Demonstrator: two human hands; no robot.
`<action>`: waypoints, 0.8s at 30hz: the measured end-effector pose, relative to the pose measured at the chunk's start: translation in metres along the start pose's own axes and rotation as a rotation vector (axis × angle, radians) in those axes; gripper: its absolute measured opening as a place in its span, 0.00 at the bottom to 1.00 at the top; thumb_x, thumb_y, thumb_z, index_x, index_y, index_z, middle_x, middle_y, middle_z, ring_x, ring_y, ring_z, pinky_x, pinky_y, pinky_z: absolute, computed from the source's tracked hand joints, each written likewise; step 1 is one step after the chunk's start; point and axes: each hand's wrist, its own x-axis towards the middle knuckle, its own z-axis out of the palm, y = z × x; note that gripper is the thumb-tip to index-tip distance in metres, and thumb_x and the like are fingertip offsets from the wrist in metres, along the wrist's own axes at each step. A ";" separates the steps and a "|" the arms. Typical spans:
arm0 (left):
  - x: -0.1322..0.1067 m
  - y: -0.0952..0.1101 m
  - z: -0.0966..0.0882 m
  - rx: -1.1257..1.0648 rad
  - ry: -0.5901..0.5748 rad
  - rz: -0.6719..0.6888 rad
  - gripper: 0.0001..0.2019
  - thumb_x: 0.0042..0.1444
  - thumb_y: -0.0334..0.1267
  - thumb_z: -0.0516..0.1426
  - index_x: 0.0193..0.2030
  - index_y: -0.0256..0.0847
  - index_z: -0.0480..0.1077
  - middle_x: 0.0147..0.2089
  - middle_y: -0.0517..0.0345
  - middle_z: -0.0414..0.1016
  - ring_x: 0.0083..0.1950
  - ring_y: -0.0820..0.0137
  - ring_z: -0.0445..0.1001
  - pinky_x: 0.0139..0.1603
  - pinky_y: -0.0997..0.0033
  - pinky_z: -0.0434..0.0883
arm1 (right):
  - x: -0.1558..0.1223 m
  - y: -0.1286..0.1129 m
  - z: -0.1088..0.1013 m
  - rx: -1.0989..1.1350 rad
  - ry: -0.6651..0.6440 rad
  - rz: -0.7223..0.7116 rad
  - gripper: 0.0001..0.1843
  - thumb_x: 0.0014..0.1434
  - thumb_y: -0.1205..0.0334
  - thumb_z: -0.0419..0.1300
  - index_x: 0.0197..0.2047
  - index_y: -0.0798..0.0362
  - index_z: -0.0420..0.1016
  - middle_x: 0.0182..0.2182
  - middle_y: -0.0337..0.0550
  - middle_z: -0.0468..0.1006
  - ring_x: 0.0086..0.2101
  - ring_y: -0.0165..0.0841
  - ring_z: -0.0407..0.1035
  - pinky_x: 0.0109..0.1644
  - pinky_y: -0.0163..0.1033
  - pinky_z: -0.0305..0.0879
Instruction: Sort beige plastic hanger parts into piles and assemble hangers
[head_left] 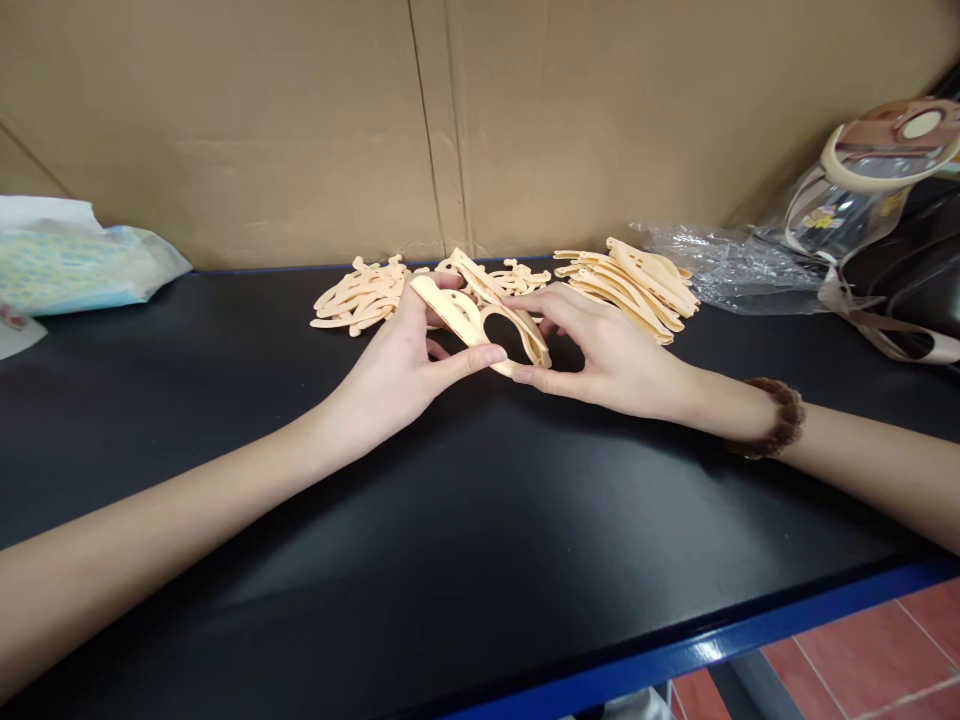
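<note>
A cream plastic folding hanger (452,311), with curved arms and a round opening, is held between my two hands just above the black table. My left hand (401,355) grips its left end, the thumb pressed along the lower edge and the fingers behind. My right hand (611,345) pinches the right side with thumb below and fingers above. Behind my left hand lies a heap of slim cream plastic pieces (358,295). Similar hook-like pieces (517,276) lie behind the hanger, partly hidden by it. Longer curved cream arms (634,285) are stacked beyond my right hand.
A cardboard wall (300,130) stands along the back of the black table (450,560). A soft white and blue packet (90,260) lies at the left. Crumpled clear plastic (720,265), a clear bottle with a strap (847,210) and a dark bag (907,265) are at the right.
</note>
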 end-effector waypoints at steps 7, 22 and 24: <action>-0.008 0.000 -0.001 0.350 0.134 0.172 0.47 0.52 0.56 0.62 0.69 0.43 0.42 0.72 0.42 0.47 0.71 0.51 0.53 0.67 0.52 0.59 | 0.001 0.000 0.001 0.011 -0.004 0.010 0.28 0.58 0.54 0.61 0.60 0.54 0.64 0.49 0.49 0.77 0.47 0.42 0.72 0.48 0.46 0.68; -0.026 0.010 -0.039 0.908 -0.412 0.354 0.31 0.62 0.62 0.46 0.57 0.40 0.70 0.56 0.41 0.74 0.55 0.48 0.73 0.54 0.53 0.67 | 0.001 0.005 -0.003 0.023 -0.020 -0.047 0.12 0.65 0.53 0.56 0.44 0.53 0.70 0.39 0.45 0.79 0.40 0.37 0.73 0.47 0.43 0.64; -0.030 0.007 -0.064 0.859 -0.427 0.175 0.28 0.61 0.60 0.49 0.59 0.45 0.69 0.60 0.46 0.72 0.58 0.50 0.71 0.57 0.55 0.66 | 0.001 0.005 -0.002 0.002 -0.037 -0.071 0.09 0.64 0.56 0.56 0.43 0.53 0.71 0.39 0.45 0.79 0.40 0.37 0.73 0.48 0.43 0.63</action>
